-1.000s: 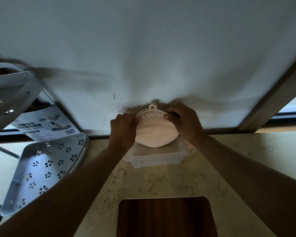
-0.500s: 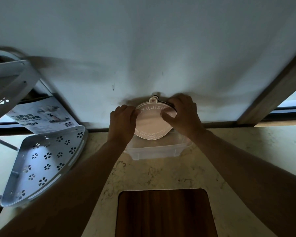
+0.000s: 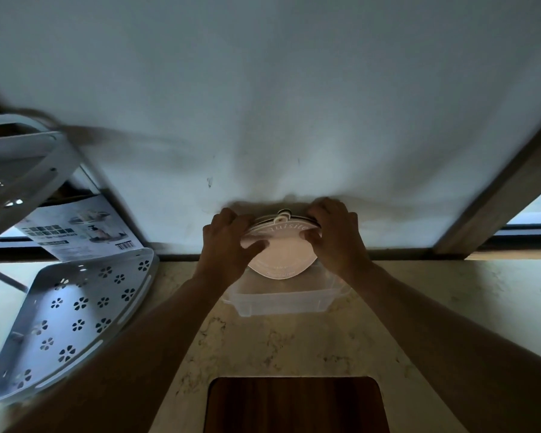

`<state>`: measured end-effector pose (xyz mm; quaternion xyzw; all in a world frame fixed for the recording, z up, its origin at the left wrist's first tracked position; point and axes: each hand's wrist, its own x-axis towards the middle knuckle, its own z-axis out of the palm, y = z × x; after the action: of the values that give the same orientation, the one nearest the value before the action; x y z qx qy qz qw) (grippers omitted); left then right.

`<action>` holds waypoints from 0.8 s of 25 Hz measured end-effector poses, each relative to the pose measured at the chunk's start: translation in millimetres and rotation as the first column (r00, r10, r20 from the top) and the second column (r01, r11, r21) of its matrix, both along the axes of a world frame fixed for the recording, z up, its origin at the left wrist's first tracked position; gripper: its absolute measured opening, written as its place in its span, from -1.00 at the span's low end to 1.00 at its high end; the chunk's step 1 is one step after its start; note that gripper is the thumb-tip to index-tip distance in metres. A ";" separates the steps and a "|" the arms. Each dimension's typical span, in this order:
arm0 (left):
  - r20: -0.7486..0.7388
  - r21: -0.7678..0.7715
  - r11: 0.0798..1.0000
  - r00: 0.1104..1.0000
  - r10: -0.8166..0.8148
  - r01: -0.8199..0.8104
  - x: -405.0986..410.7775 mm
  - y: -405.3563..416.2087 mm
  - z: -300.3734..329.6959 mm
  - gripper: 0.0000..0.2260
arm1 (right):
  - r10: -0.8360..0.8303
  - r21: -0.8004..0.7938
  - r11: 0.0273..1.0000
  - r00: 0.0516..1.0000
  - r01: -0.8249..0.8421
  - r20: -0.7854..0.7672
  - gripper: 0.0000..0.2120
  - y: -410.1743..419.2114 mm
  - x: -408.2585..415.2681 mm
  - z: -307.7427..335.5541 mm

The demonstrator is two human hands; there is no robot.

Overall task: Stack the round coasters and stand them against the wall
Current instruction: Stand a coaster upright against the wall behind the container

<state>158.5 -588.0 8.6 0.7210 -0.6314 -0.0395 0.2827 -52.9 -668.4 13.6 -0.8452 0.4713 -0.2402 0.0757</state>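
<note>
A stack of round coasters (image 3: pixel 281 254) stands on edge in front of the white wall (image 3: pixel 263 104). The front one is pale pink with white lettering and a small hanging tab on top; darker rims show behind it. My left hand (image 3: pixel 228 245) grips the stack's left edge, thumb on its face. My right hand (image 3: pixel 334 235) grips the right edge, thumb on the front. The stack's lower rim sits over the back of a clear plastic container (image 3: pixel 281 303). Whether the stack touches the wall is hidden.
A white perforated corner shelf (image 3: pixel 66 314) and its rack frame (image 3: pixel 22 160) stand at the left, with a printed box (image 3: pixel 78 229) behind. A dark wooden board (image 3: pixel 294 404) lies at the near counter edge. A wooden window frame (image 3: pixel 494 201) slants at the right.
Both hands have pushed the stack back and more upright toward the wall. My left thumb has come round onto the coaster's face.
</note>
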 end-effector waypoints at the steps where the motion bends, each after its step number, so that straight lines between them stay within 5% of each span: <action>1: 0.011 -0.013 1.000 1.000 -0.007 0.007 0.5 0.0 -1.2 -0.65 | -0.004 0.001 1.000 1.000 0.004 -0.009 -0.68 -0.1 0.5 0.3; 5: 0.027 -0.048 0.999 1.000 -0.003 0.004 -0.7 1.2 1.5 -0.76 | 0.007 0.010 1.000 1.000 -0.007 -0.002 -0.70 2.1 0.8 0.8; 10: 0.018 -0.060 0.997 0.998 -0.054 0.055 -3.8 4.7 3.6 -0.80 | 0.058 0.044 0.997 0.972 -0.070 0.227 -0.76 4.8 0.1 4.8; 20: 0.065 -0.025 0.999 0.997 -0.031 0.033 -2.7 3.0 4.8 -0.80 | 0.035 0.048 0.998 0.983 -0.044 0.179 -0.72 3.6 1.6 -0.8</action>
<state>155.8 -585.0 13.4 0.7079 -0.6521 -0.0124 0.2710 -51.3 -664.8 12.7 -0.8273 0.4520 -0.3007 0.1442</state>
